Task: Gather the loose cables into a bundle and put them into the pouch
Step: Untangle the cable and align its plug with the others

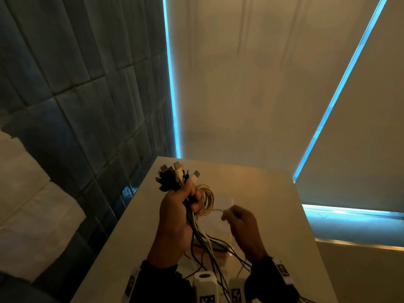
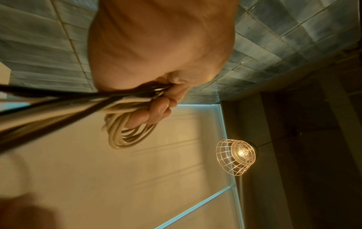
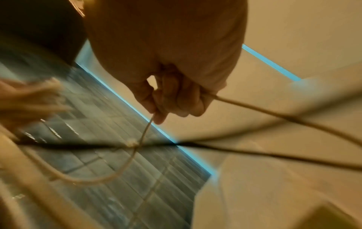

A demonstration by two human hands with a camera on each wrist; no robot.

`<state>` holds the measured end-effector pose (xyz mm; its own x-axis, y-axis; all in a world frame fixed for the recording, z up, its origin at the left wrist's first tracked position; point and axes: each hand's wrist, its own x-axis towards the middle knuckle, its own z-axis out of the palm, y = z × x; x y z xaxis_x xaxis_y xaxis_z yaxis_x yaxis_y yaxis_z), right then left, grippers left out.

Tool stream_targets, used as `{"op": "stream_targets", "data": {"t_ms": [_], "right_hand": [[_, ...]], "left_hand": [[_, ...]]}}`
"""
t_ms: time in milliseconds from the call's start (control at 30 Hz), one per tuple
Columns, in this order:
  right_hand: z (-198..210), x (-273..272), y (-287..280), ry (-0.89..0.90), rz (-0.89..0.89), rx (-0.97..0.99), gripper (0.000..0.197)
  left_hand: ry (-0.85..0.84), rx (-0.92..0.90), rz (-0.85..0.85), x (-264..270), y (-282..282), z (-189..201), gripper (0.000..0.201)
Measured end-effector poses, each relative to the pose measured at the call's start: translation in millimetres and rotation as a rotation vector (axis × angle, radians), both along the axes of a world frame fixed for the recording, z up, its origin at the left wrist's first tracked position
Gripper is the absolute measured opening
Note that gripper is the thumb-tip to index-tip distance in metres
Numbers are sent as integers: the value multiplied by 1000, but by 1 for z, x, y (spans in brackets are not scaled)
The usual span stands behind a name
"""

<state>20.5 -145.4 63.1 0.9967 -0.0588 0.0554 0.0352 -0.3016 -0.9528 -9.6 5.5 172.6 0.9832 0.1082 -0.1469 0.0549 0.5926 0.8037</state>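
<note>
Cables (image 1: 175,182): mixed black and white leads, plug ends fanned out above the left hand (image 1: 175,217); that hand clenched round the gathered stems, held above the counter (image 1: 273,193); tails trail down from the fist onto the counter.

Coil (image 2: 125,133): cream lead, wound in several loops, hanging from the left hand's fingers (image 2: 156,108) just right of the fist.

Free strand (image 3: 141,139): continues from the coil to the right hand (image 1: 242,224), which pinches it between thumb and fingertip; a second run leaves the same hand at the little-finger side.

Pouch: cannot pick it out with certainty; a pale, see-through shape lies on the counter behind the right hand, unclear.

Handling, by judgement: light, limp, springy; loops likely to slip open if the fist slackens; smooth jackets slide against each other; plugs are the stiff parts and may snag. Best hold: across the middle of the loops, all strands together, tails tucked in first.

Stage: bundling under way; loose tails remain.
</note>
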Motion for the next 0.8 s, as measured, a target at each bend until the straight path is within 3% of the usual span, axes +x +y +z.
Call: {"op": "stream_targets", "data": {"t_ms": [167, 267, 433, 633, 800], "right_hand": [[71, -11, 18, -268, 75, 200, 19], [94, -24, 29, -332, 179, 275, 20], [99, -36, 38, -270, 314, 319, 22], [84, -34, 34, -131, 353, 258, 21], [72, -34, 28, -23, 372, 284, 24]], "left_hand": [[66, 82, 35, 0, -3, -2, 32], [89, 107, 77, 1, -5, -4, 29], [74, -23, 64, 2, -3, -4, 23], [-3, -209, -21, 2, 0, -3, 32], [-50, -238, -14, 5, 0, -3, 33]]}}
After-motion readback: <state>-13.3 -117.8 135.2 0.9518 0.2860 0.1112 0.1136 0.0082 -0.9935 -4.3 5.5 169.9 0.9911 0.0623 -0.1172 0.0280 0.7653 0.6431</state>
